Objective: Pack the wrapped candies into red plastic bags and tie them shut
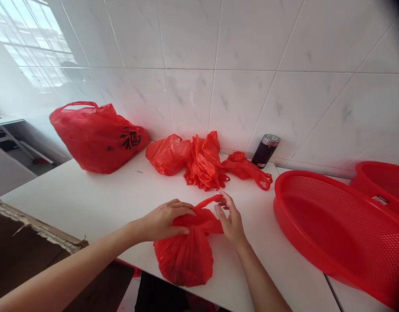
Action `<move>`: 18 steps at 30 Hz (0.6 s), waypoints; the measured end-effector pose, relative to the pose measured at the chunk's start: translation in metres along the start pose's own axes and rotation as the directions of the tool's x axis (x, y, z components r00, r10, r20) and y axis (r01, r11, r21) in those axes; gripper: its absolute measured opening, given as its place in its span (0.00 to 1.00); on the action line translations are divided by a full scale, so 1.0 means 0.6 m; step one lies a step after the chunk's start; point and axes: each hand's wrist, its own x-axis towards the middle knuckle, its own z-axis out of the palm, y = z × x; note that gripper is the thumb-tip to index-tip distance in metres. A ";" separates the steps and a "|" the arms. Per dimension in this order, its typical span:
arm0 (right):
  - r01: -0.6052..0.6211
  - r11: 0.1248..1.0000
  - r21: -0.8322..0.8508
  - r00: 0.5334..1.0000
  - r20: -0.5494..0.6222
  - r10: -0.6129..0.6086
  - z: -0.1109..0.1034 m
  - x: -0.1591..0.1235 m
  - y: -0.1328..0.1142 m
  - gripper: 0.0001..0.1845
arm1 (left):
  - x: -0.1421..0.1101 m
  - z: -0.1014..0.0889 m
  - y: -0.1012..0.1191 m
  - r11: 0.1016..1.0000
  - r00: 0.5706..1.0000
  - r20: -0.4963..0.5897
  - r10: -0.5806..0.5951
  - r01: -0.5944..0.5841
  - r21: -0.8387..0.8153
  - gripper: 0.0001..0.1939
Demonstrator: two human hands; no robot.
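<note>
"At the white worktop?"
"Probably knotting the red bag under the left hand: gripping its neck, touching a handle with the right hand, can't tell if holding."
"Next?"
"Likely needs tightening."

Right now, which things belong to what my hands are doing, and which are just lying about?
In hand: red bag, left hand on it, right hand at its handle.
Apparently just lying about: printed red bag, other red bags, dark flask, red baskets, cardboard box.
</note>
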 end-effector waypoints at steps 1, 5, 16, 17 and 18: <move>-0.039 0.999 0.034 0.999 0.038 0.038 -0.003 0.004 -0.001 0.27 | 0.005 0.002 0.003 1.000 1.000 0.016 0.007 -0.007 -0.023 0.21; -0.075 0.983 0.165 0.995 0.080 0.062 -0.005 0.023 -0.020 0.21 | 0.024 0.013 0.013 0.989 0.998 -0.039 -0.042 0.036 -0.142 0.12; 0.012 0.893 0.450 0.997 0.062 -0.045 0.034 0.049 -0.129 0.11 | 0.070 0.034 0.003 0.967 0.944 -0.231 -0.234 0.251 0.048 0.16; -0.005 0.874 0.487 0.999 0.044 -0.019 0.034 0.048 -0.129 0.11 | 0.069 0.033 0.000 0.964 0.947 -0.230 -0.225 0.251 0.087 0.17; -0.024 0.851 0.525 0.999 0.031 0.009 0.034 0.048 -0.125 0.11 | 0.067 0.033 -0.004 0.962 0.950 -0.228 -0.213 0.245 0.118 0.18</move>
